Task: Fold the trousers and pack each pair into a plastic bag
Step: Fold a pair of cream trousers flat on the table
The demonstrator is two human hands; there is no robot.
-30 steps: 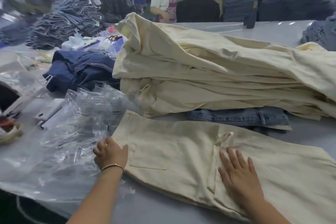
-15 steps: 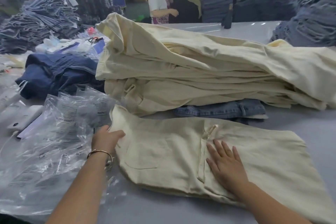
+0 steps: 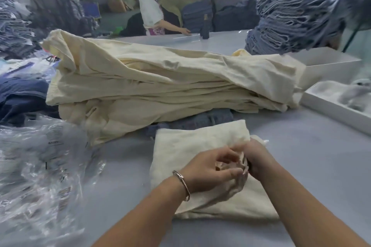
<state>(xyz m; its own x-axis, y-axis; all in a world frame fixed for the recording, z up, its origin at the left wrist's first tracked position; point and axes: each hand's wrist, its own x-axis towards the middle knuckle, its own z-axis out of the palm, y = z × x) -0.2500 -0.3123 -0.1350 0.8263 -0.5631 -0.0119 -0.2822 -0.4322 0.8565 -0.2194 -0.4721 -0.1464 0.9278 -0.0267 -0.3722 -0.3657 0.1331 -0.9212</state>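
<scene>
Gripping: both hands meet over the folded trousers [image 3: 200,146] on the table [image 3: 311,156].
Left hand [image 3: 206,170]: fingers curled, pinching cloth.
Right hand [image 3: 257,158]: curled on the same bunch.
Pile [image 3: 160,86]: beyond fingertips.
Bags [image 3: 40,166]: left of them.

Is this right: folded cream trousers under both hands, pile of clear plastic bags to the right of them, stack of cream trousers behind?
Not quite. The head view shows the pile of clear plastic bags to the left of the folded cream trousers, not the right. The rest holds: the left hand and right hand are both on the folded pair, and the stack of cream trousers lies behind it.
</scene>
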